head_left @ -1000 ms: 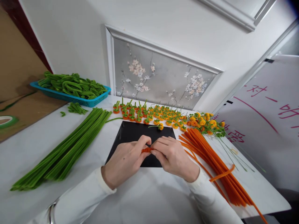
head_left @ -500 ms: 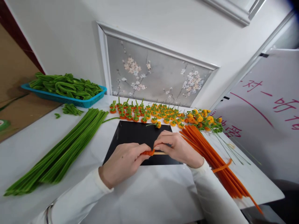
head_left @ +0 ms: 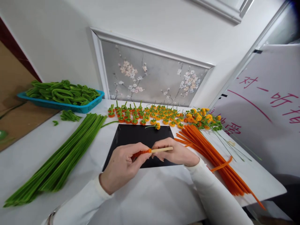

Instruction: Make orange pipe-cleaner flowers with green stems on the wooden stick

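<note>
A thin wooden stick carries tight coils of an orange pipe cleaner around its left part. My left hand is closed, pinching the coiled part between thumb and index finger. Behind the bare end of the stick, my right hand has its fingers curled against the pipe cleaner where the coils end; its grip is partly hidden by the stick. Both hands are over a black mat. On the mat's far edge lies a small yellow-orange pom-pom flower with a thin green stem.
Green pipe cleaners lie left, orange pipe cleaners right. Behind the mat stand rows of small orange and yellow flower heads, beside a heap of stemmed flowers. A blue basket holds green looped pieces; short green pieces lie nearby.
My right hand has moved from above the stick to behind and below it. The stick's bare end now shows in front of that hand. The view has shifted slightly.
</note>
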`<act>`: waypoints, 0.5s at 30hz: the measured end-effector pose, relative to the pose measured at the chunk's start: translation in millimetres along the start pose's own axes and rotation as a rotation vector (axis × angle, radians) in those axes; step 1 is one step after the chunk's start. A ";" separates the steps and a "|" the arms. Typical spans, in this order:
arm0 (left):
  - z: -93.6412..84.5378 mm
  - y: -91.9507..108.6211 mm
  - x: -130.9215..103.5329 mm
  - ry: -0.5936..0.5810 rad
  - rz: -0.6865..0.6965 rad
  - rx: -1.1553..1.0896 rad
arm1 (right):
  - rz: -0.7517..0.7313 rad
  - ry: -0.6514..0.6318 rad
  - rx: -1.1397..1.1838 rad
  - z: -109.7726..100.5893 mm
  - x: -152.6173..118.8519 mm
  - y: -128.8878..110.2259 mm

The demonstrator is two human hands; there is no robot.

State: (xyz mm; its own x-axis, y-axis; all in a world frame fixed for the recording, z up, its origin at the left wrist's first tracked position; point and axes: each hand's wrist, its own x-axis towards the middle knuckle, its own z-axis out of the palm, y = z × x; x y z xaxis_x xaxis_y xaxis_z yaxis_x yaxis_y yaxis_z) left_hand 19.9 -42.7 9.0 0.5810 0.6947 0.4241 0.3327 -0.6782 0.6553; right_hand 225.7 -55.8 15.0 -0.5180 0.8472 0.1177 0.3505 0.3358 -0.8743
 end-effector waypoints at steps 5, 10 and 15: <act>0.1 1.0 0.1 0.031 -0.043 -0.070 | -0.003 0.026 -0.031 2.8 -3.5 -4.8; 3.6 -3.3 2.1 0.039 -0.110 -0.126 | -0.071 0.097 -0.119 3.6 -2.4 -4.5; 2.9 -4.2 2.8 0.017 -0.093 -0.250 | -0.083 0.070 -0.110 6.4 -2.1 -6.5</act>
State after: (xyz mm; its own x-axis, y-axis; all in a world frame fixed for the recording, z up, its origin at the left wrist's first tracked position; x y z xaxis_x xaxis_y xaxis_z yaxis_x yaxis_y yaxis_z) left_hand 22.3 -38.6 5.6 0.5431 0.7566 0.3641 0.1887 -0.5325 0.8251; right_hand 219.5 -62.4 17.4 -0.4941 0.8402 0.2233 0.3939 0.4453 -0.8041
